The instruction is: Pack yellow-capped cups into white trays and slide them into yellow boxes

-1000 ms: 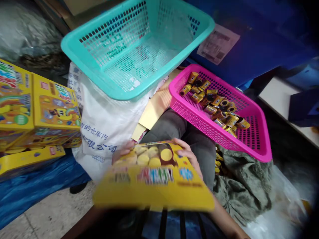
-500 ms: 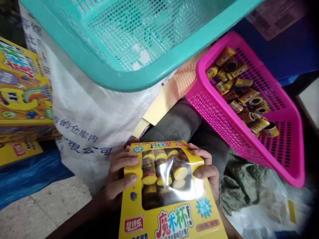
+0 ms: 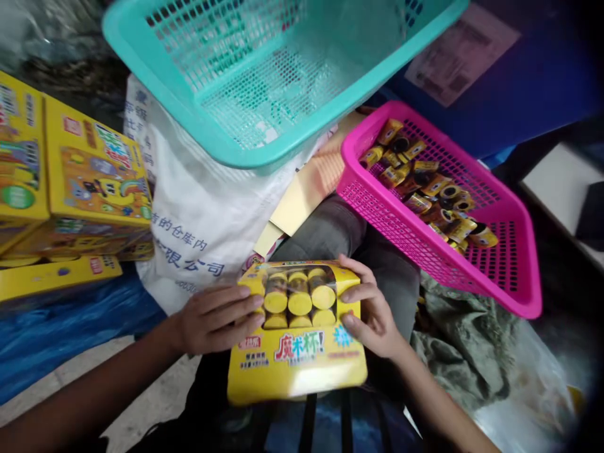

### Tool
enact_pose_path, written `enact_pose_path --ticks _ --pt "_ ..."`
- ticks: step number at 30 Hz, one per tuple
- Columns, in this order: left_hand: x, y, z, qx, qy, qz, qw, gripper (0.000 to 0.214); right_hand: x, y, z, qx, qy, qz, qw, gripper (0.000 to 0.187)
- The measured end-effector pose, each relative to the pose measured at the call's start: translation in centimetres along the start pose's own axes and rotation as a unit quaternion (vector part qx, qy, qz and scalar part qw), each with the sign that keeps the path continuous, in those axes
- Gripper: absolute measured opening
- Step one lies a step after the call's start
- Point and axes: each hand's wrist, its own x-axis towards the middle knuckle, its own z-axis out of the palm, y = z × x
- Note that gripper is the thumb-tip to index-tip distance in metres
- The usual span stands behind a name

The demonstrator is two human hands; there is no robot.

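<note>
A yellow cardboard box (image 3: 297,372) with a clear window rests over my lap, held between both hands. Through the window show rows of small yellow-capped canisters (image 3: 299,301). My left hand (image 3: 219,318) grips the box's left side, fingers along the window's edge. On the opposite side, my right hand (image 3: 372,308) holds the upper right corner, with thumb and fingers bent against the cardboard. The box's front panel with coloured lettering faces me, and its lower flap juts toward me.
A turquoise basket (image 3: 278,156) stands ahead on a white printed sack (image 3: 189,207). To the right, a pink basket (image 3: 472,286) holds many small canisters (image 3: 425,182). Stacked yellow boxes (image 3: 99,170) sit at left above blue sheeting (image 3: 85,340). Grey-green cloth (image 3: 467,346) lies at lower right.
The box has tilted, so its window looks shorter and its front panel and flap show more fully. My hands still hold its sides. The view has shifted, with more stacked boxes visible at left.
</note>
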Motion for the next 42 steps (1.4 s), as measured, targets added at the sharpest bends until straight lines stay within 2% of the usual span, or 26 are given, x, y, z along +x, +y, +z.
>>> enact_pose_path --ticks 2,4,6,8,11,13,15,17,18,20,22,23,25,27,29,30,33,36,38,40,42 --pt "1.0 -1.3 -1.0 0.058 -0.094 0.172 0.979 0.032 -0.2 0.2 -0.9 -0.052 -0.024 -0.032 0.998 0.02" --pt "1.4 -2.4 -1.5 0.106 -0.135 0.268 0.948 0.046 -0.9 0.5 -1.4 -0.125 -0.024 -0.087 0.988 0.031" --pt "1.1 -2.9 -1.3 0.136 -0.118 0.28 0.943 0.043 -1.7 0.9 -1.7 -0.224 -0.006 -0.162 0.961 0.043" --pt "0.4 -3.1 -0.7 0.153 -0.087 0.272 0.946 0.035 -2.5 1.3 -2.3 -0.315 -0.022 -0.236 0.919 0.047" --pt "0.1 -3.6 0.2 0.162 -0.051 0.281 0.945 0.032 -2.7 1.8 -3.6 -0.387 -0.133 -0.316 0.856 0.063" --pt "0.8 -3.9 0.7 0.153 -0.039 0.293 0.943 0.035 -1.6 2.0 -4.3 -0.403 -0.17 -0.343 0.831 0.059" --pt "2.1 -3.6 1.1 0.126 -0.016 0.286 0.95 0.04 0.4 1.9 -4.4 -0.386 -0.143 -0.357 0.839 0.045" --pt "3.8 -2.3 1.6 0.072 0.048 0.236 0.968 0.039 2.8 1.2 -3.7 -0.315 -0.085 -0.357 0.875 0.039" --pt "4.7 -1.3 1.9 0.038 0.09 0.188 0.977 0.037 3.9 0.6 -3.2 -0.26 -0.045 -0.341 0.902 0.039" --pt "5.9 1.5 2.2 -0.027 0.154 0.046 0.987 0.034 5.1 -0.8 -1.7 -0.124 0.049 -0.26 0.956 0.039" --pt "6.3 4.2 2.2 -0.073 0.139 -0.145 0.977 0.038 5.0 -2.0 -0.1 0.037 0.112 -0.107 0.987 0.036" --pt "6.2 5.3 2.1 -0.099 0.117 -0.229 0.961 0.043 4.4 -2.4 0.6 0.115 0.121 -0.019 0.986 0.035" --pt "5.5 6.8 2.0 -0.157 0.068 -0.356 0.919 0.053 2.6 -2.4 2.0 0.228 0.116 0.115 0.96 0.036" --pt "4.6 7.2 2.0 -0.222 0.033 -0.414 0.882 0.061 0.6 -1.6 2.8 0.243 0.138 0.149 0.949 0.041" --pt "3.8 6.8 2.2 -0.272 0.012 -0.42 0.866 0.062 -1.0 -0.6 3.3 0.188 0.186 0.11 0.958 0.043" --pt "3.6 6.5 2.4 -0.285 0.011 -0.408 0.867 0.059 -1.7 -0.1 3.4 0.158 0.208 0.087 0.961 0.041" --pt "3.0 5.5 3.1 -0.279 0.045 -0.344 0.895 0.042 -2.9 0.6 3.4 0.13 0.227 0.037 0.964 0.025" --pt "2.6 4.8 3.6 -0.26 0.079 -0.268 0.924 0.031 -3.6 0.4 3.5 0.143 0.194 0.002 0.971 0.013" --pt "2.4 4.7 3.7 -0.252 0.088 -0.22 0.938 0.019 -3.9 0.1 3.6 0.152 0.179 -0.012 0.972 0.018" --pt "2.3 4.5 3.7 -0.244 0.085 -0.171 0.951 0.007 -4.1 0.0 3.8 0.167 0.192 -0.012 0.967 0.029" --pt "2.2 4.3 3.3 -0.22 0.066 -0.118 0.966 0.009 -4.4 -0.1 3.9 0.177 0.211 0.003 0.961 0.03"
